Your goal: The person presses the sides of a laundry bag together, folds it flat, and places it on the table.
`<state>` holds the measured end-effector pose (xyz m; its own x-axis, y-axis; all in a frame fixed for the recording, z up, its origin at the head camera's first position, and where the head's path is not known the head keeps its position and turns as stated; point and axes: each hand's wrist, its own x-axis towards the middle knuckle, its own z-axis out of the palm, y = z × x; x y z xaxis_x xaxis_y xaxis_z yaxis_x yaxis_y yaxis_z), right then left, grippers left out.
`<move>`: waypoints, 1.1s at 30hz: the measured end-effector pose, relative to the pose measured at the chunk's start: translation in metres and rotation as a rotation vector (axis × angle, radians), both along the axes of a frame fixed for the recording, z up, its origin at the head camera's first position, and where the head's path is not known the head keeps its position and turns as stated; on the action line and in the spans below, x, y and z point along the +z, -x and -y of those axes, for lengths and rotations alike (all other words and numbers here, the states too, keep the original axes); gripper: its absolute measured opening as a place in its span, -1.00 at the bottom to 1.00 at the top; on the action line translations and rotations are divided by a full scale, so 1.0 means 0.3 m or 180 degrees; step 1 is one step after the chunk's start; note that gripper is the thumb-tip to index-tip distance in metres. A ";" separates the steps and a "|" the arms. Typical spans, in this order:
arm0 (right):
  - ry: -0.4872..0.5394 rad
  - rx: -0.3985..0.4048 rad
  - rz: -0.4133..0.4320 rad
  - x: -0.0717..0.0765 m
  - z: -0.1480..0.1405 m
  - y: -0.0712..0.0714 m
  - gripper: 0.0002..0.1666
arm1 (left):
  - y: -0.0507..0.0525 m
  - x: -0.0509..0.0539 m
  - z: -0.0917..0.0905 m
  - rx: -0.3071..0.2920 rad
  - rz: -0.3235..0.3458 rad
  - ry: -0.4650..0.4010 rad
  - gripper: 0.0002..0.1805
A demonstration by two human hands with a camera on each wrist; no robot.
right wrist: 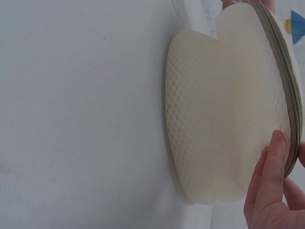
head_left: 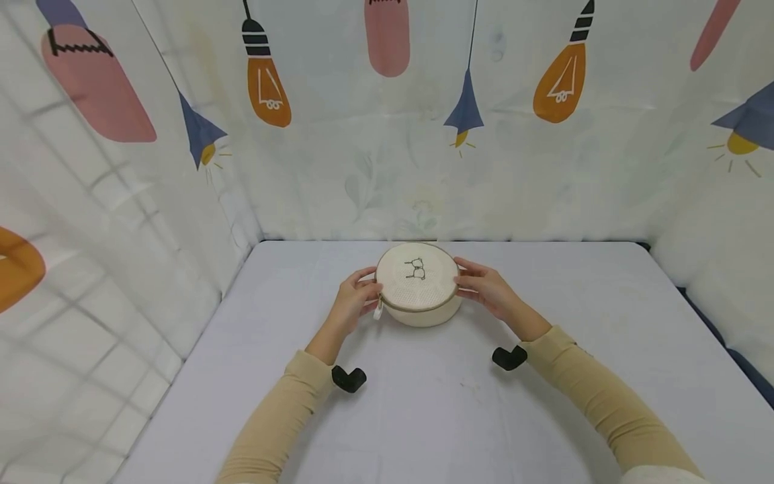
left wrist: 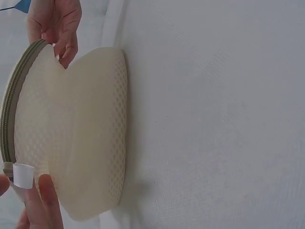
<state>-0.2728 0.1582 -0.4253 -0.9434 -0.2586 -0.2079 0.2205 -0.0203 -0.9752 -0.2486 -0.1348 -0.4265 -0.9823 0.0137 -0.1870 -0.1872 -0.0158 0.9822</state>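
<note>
By the far edge of the table (head_left: 423, 403), around mid-width: round cream mesh pouch (head_left: 417, 286), zipper rim (left wrist: 8, 114) up. Likely light, soft, not slippery; wall (right wrist: 205, 119) is dented, so take the probably stiffer rim on opposite sides. Left hand (head_left: 353, 299) pinches the rim near the white zip pull (head_left: 378, 310), right hand (head_left: 486, 289) grips it opposite. Printed curtain (head_left: 375, 181) hangs behind the table.

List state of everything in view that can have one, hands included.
Round mesh bag: upright on the table, side wall creased inward.
Lid: on, over the top, glasses motif facing up.
Zipper: closed along the stretch that shows; rest hidden.
White zipper pull: at the bag's left side, by the left hand.
Left hand: holds left rim.
Right hand: holds right rim.
</note>
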 end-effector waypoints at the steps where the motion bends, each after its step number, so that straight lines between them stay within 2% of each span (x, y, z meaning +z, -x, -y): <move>1: -0.0004 0.0005 0.0012 -0.003 0.000 0.002 -0.27 | -0.001 -0.001 0.001 -0.0002 0.0002 0.0006 -0.41; 9: 0.0035 0.0033 0.0006 -0.025 0.000 0.009 -0.27 | 0.000 -0.008 -0.003 0.0008 -0.0033 0.0016 -0.40; 26: 0.0070 0.0056 0.0074 -0.038 0.005 0.014 -0.25 | 0.009 -0.019 -0.003 0.0061 0.0117 0.0042 -0.40; 33: 0.0001 0.0028 0.0134 -0.048 0.004 0.012 -0.26 | 0.007 -0.023 -0.004 0.0026 0.0126 0.0045 -0.40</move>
